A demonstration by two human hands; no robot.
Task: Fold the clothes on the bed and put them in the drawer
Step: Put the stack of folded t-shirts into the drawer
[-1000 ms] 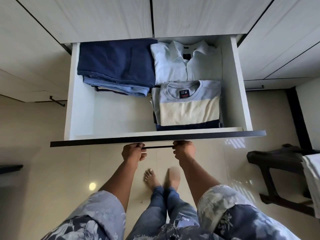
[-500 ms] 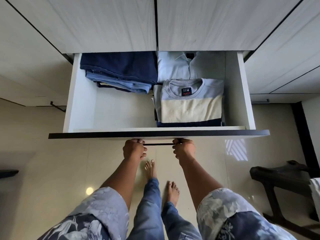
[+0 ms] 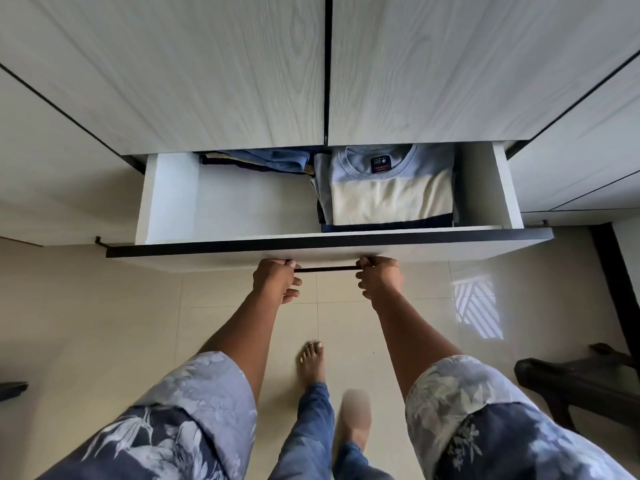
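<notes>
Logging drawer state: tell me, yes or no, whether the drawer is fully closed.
No: the drawer sticks partly out of the wardrobe, a folded sweater visible inside, with the left hand and right hand gripping its handle.

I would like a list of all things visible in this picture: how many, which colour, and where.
wardrobe doors: two, pale wood grain, top of view
drawer: one, white, partly open under them
handle: one, black, on drawer front
sweater: one, light blue, cream and navy, folded, right in drawer
folded clothes: one stack, blue, back left in drawer, partly hidden
floor: one, beige tiles, below
furniture: one, dark brown, lower right
feet: two, bare, on floor
left hand: one, grips handle's left end
right hand: one, grips handle's right end
</notes>
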